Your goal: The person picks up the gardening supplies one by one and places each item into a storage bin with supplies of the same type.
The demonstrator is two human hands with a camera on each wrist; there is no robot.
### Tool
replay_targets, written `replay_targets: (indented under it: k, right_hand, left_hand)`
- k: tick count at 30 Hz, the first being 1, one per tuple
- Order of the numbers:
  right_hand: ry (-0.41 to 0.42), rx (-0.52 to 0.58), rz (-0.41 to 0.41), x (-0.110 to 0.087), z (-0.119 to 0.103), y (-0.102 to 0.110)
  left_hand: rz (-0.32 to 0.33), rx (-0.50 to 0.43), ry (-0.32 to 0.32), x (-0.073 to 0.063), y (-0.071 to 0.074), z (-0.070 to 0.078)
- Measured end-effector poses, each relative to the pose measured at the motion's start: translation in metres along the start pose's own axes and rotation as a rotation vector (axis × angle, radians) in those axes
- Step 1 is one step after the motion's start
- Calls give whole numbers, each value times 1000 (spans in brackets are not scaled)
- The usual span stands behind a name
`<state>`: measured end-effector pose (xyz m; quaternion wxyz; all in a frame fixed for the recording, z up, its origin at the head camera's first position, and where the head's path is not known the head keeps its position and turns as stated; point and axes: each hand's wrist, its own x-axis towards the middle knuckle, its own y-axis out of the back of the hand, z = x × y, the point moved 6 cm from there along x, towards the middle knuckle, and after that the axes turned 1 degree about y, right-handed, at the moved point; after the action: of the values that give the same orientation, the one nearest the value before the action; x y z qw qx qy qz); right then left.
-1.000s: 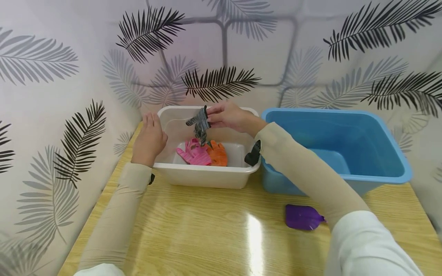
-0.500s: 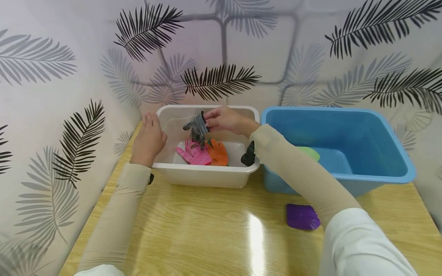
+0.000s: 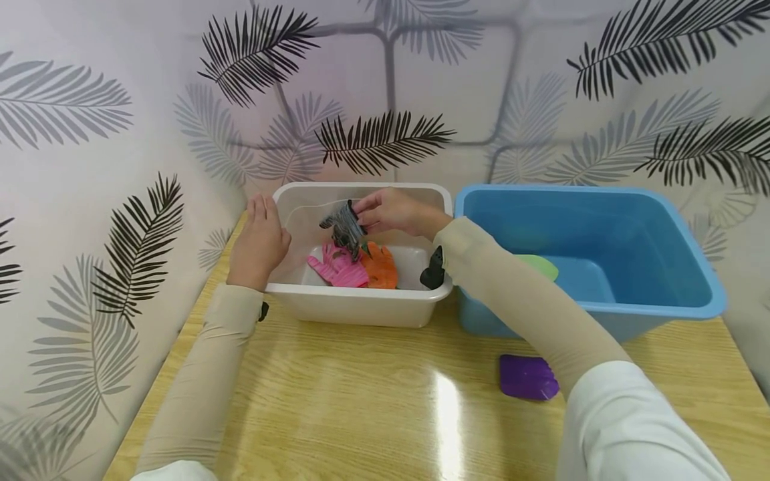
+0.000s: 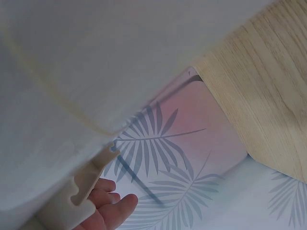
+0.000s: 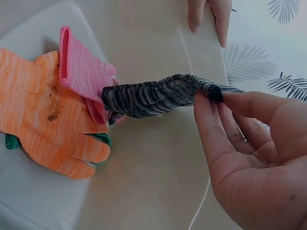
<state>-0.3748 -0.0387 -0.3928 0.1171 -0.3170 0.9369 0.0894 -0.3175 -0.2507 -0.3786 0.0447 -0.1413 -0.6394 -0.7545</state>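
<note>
In the head view my right hand [image 3: 394,210] pinches a black-and-grey knit glove [image 3: 344,226] by its dark cuff. The glove hangs inside a white plastic tub [image 3: 355,308], its lower end at a pink glove [image 3: 337,268]. Beside the pink one lies an orange glove [image 3: 381,268], overlapped by the pink cuff in the right wrist view. Some green shows under the orange glove [image 5: 53,110] there, and dark specks mark it. My left hand [image 3: 259,240] holds the tub's left rim, thumb on the inner side and fingers [image 4: 103,187] outside, below the rim.
A larger blue tub [image 3: 650,310] stands right of the white one, with a light green object [image 3: 539,266] inside, partly behind my right forearm. A purple scoop-like piece [image 3: 527,378] lies on the wooden table [image 3: 337,401]. A leaf-patterned wall [image 3: 421,80] closes off the back.
My right hand has lowered the black-and-grey glove farther into the white tub, down to the pink glove. The left hand stays at the rim.
</note>
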Motion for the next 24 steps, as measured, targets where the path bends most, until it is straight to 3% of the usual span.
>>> replay_targets:
  k: [7,24]
  right_hand:
    - [38,18,-65,1,0,-2]
    - [47,3,-78,-3,-2,-4]
  left_hand:
    - [-5,11,4,0,1,0]
    - [-48,9,17,2,-3,-3]
